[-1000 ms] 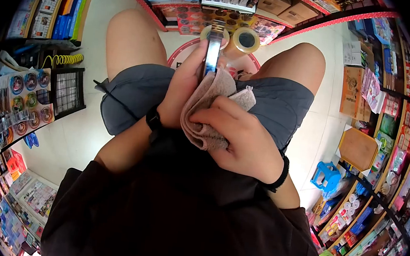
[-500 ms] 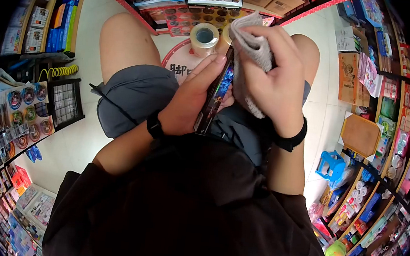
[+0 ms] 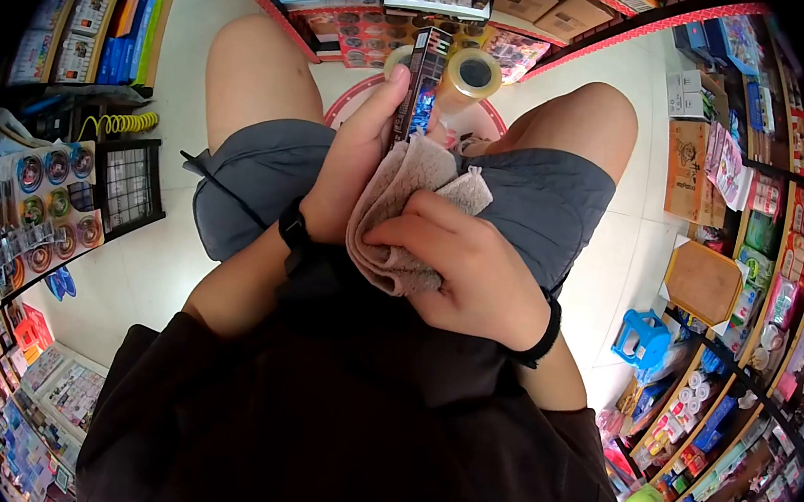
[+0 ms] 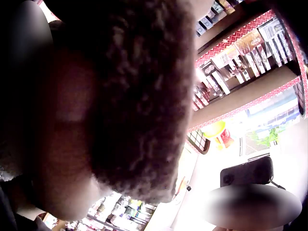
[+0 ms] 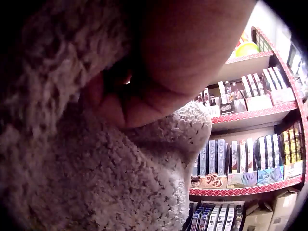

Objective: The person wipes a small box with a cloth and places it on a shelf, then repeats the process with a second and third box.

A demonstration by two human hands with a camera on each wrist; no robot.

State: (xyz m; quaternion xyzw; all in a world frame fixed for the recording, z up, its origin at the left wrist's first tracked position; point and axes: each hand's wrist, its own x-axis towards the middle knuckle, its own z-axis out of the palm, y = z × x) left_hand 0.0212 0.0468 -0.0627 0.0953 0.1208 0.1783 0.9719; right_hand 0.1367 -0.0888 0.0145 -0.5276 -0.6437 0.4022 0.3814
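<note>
In the head view my left hand [image 3: 343, 181] holds a slim dark box [image 3: 425, 77] with blue artwork, thumb along its side, the box pointing away from me. My right hand [image 3: 488, 275] grips a folded grey-beige terry cloth [image 3: 397, 187] with curled fingers. The cloth lies against the near end of the box and hides that end, along with some of my left fingers. Seen from the right wrist, the cloth [image 5: 120, 178] is bunched under my bent fingers. Dark and close, the cloth [image 4: 144, 106] fills much of the left wrist view.
Just beyond the box, a roll of clear tape [image 3: 472, 74] stands on a round red-rimmed surface between my knees, with another roll partly behind the box. Stocked shelves [image 3: 773, 261] rise on the right, a blue plastic stool [image 3: 642, 340] beside them. Hanging goods [image 3: 44, 204] line the left.
Half a second ago my right hand held the cloth up at the box's far end; it has since come back toward me to the near end. The box has moved away from my body.
</note>
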